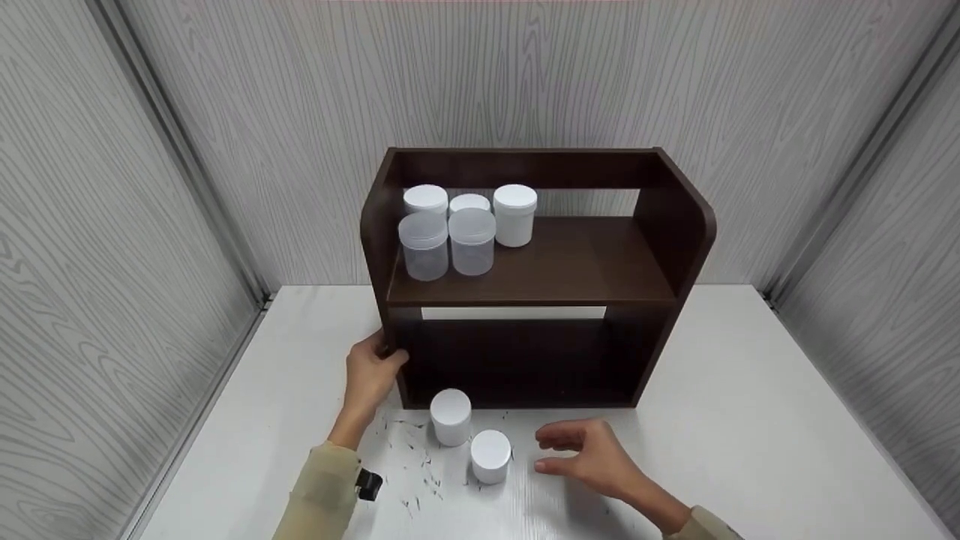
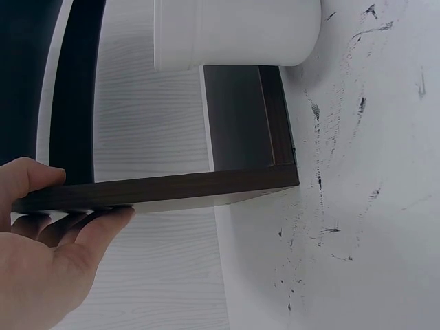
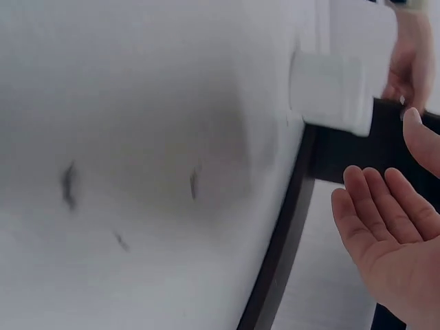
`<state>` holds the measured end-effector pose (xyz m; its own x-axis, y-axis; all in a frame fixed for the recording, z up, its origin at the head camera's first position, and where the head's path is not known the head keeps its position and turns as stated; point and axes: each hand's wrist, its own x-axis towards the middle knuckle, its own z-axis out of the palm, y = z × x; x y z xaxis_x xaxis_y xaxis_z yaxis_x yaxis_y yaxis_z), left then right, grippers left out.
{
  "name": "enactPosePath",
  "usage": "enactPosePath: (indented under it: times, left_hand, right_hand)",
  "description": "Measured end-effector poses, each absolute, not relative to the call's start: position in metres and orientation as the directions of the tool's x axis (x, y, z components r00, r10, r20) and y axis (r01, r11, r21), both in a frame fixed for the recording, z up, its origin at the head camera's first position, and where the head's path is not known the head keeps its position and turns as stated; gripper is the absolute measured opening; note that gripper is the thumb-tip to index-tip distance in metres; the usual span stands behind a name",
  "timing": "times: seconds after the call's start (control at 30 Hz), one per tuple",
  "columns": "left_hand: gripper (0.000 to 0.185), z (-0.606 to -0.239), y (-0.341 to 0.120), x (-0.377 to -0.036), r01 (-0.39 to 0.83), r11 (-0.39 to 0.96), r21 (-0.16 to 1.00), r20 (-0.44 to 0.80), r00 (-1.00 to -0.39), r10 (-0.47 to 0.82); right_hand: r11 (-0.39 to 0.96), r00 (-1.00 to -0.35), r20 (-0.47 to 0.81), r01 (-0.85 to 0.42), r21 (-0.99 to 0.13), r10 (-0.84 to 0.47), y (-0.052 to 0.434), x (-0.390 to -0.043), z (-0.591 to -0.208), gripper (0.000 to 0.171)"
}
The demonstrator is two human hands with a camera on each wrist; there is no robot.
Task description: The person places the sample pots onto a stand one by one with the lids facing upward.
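Note:
My left hand (image 1: 369,379) grips the left side panel of a dark brown two-tier shelf (image 1: 577,259). In the left wrist view the thumb lies on one face of that panel and the fingers (image 2: 103,230) on the other. My right hand (image 1: 592,455) hovers over the table with nothing in it, its thumb and fingers spread apart. Just left of it stands a white lidded jar (image 1: 490,457). A second white jar (image 1: 451,417) stands behind that one, close to the shelf's front edge. Both jars are upright and neither is touched.
On the upper tier, two translucent jars (image 1: 427,251) stand in front, with white jars (image 1: 515,217) behind and beside them. Dark scuff marks (image 1: 427,469) streak the white table (image 1: 750,420). Wood-grain panels (image 1: 480,75) enclose the back and sides.

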<state>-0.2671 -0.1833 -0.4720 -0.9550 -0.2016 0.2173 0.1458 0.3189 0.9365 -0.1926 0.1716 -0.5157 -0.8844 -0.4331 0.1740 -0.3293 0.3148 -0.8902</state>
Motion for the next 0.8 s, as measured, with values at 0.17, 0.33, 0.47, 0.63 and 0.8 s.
enactPosePath:
  times: [0.17,0.33,0.47,0.63,0.8]
  left_hand:
    - [0.058,-0.476,-0.183,-0.265,0.138,0.321,0.937,0.213,-0.954,-0.211]
    - [0.057,-0.477,-0.184,-0.264,0.137,0.329,0.934,0.212,-0.955,-0.207]
    - [0.056,-0.476,-0.184,-0.265,0.147,0.333,0.931,0.218,-0.958,-0.187]
    - [0.057,-0.474,-0.185,-0.267,0.148,0.348,0.926,0.221,-0.959,-0.179]
    - [0.058,-0.473,-0.185,-0.267,0.152,0.342,0.927,0.224,-0.957,-0.182]
  right_hand:
    - [0.336,-0.878,0.140,-0.317,-0.887,-0.459,0.152,-0.194,-0.529,0.050]
    - [0.274,-0.860,0.130,-0.295,-0.915,-0.493,0.139,-0.196,-0.537,0.067]
    - [0.242,-0.837,0.145,-0.312,-0.919,-0.527,0.131,-0.200,-0.539,0.072]
    - [0.230,-0.833,0.152,-0.315,-0.921,-0.531,0.124,-0.204,-0.540,0.071]
    - [0.228,-0.843,0.145,-0.299,-0.927,-0.518,0.119,-0.207,-0.541,0.070]
